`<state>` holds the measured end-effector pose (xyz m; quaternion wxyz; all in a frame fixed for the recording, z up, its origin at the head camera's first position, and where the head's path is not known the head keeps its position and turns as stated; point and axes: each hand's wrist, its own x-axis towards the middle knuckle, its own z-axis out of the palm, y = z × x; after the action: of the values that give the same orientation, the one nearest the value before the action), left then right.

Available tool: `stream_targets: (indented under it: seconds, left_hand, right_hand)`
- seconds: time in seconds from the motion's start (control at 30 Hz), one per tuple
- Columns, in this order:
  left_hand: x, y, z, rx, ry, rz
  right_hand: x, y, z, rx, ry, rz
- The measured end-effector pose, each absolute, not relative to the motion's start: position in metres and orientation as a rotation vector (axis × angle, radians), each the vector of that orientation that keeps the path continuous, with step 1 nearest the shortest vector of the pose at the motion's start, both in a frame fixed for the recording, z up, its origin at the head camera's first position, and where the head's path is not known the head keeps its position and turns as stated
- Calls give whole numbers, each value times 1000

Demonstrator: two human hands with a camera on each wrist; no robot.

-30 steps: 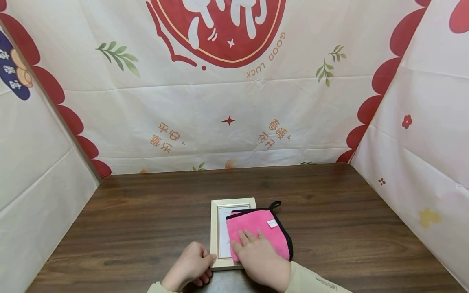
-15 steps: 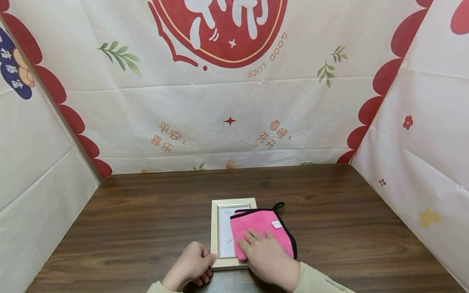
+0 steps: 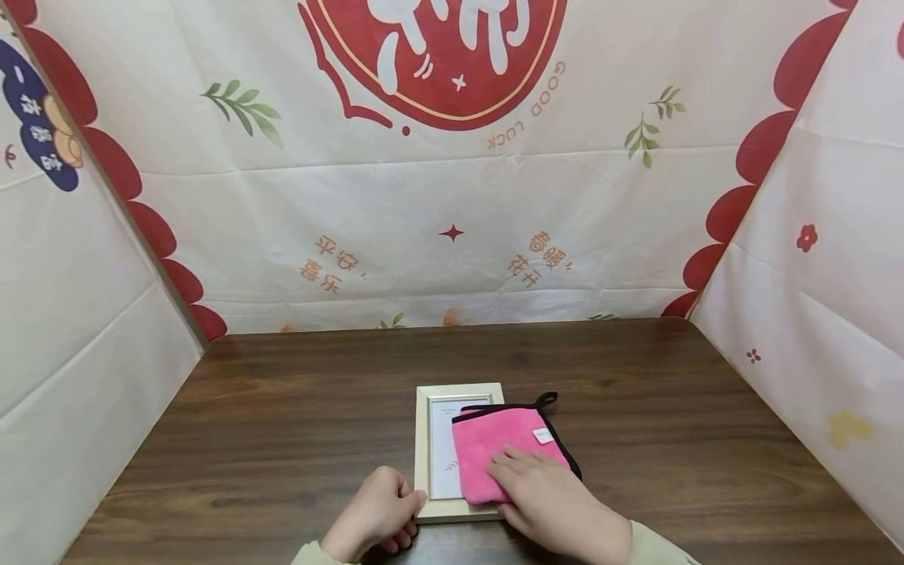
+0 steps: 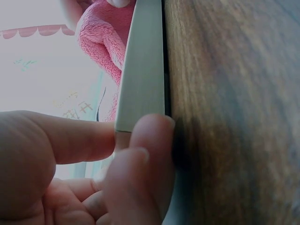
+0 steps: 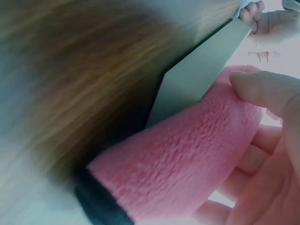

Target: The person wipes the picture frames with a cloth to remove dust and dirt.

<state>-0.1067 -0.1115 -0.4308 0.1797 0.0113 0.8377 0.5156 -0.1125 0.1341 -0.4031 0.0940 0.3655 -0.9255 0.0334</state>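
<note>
A cream picture frame [image 3: 422, 447] with a white printed sheet inside lies flat on the brown table. My left hand [image 3: 377, 510] pinches its near left corner, thumb on top and fingertips against the side, as the left wrist view shows. A folded pink cloth [image 3: 487, 447] with black edging, a loop and a white label covers the frame's right part and overhangs onto the table. My right hand [image 3: 554, 502] is on the cloth with bent fingers, the cloth between its thumb [image 5: 262, 89] and fingers. The cloth hides part of the sheet.
The brown wooden table [image 3: 297, 416] extends around the frame on all sides. A white printed fabric backdrop [image 3: 395, 196] stands behind it, with fabric side walls [image 3: 812, 314] at left and right.
The cloth slid slightly right across the frame. My right hand moved right on it, its spread fingers now closer together and more bent. My left hand stays at the corner; the head view shifted slightly.
</note>
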Motion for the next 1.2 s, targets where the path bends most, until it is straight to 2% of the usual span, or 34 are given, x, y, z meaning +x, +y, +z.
stream_targets:
  seconds: [0.53, 1.2]
  left_hand:
    - [-106, -108, -432, 38, 2382, 1470]
    - [-106, -111, -430, 64, 2434, 1451]
  right_hand:
    - [-117, 153, -409, 1097, -2349, 206]
    - [-146, 160, -373, 1062, -2258, 233]
